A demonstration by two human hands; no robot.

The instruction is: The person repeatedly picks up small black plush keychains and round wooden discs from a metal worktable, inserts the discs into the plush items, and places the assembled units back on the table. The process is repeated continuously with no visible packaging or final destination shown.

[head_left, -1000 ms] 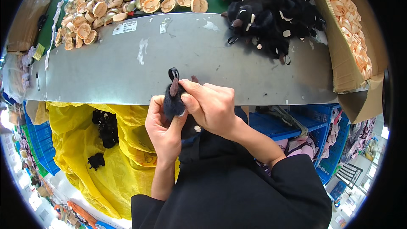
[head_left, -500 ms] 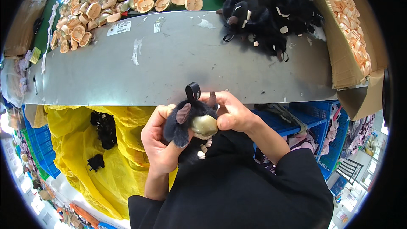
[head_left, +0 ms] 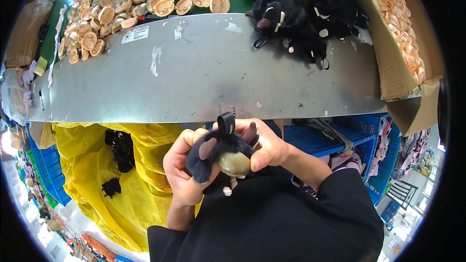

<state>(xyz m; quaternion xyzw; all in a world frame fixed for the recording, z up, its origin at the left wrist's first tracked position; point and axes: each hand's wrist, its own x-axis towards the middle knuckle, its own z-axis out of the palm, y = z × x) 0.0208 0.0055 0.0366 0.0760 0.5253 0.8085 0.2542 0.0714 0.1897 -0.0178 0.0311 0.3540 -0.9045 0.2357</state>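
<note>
Between my two hands, just off the table's near edge, is a small black plush toy with brown ears or horns and a black ribbon loop on top. A shiny olive-gold plastic face shell sits at its front. My left hand wraps round the plush from the left, its thumb beneath the fur. My right hand grips the other side, with the thumb against the shell's right edge. Small pale pieces hang below the shell. The fingers behind the plush are partly hidden.
Loose plastic face shells are heaped at the far left of the metal table. A pile of black plush toys lies far right, beside a cardboard box of peach plastic parts. A yellow bag with black plush pieces hangs lower left; blue crates stand lower right.
Both hands have lowered the plush toy slightly toward my body. Its shell now faces a little more downward, and the ribbon loop has shifted down with it.
</note>
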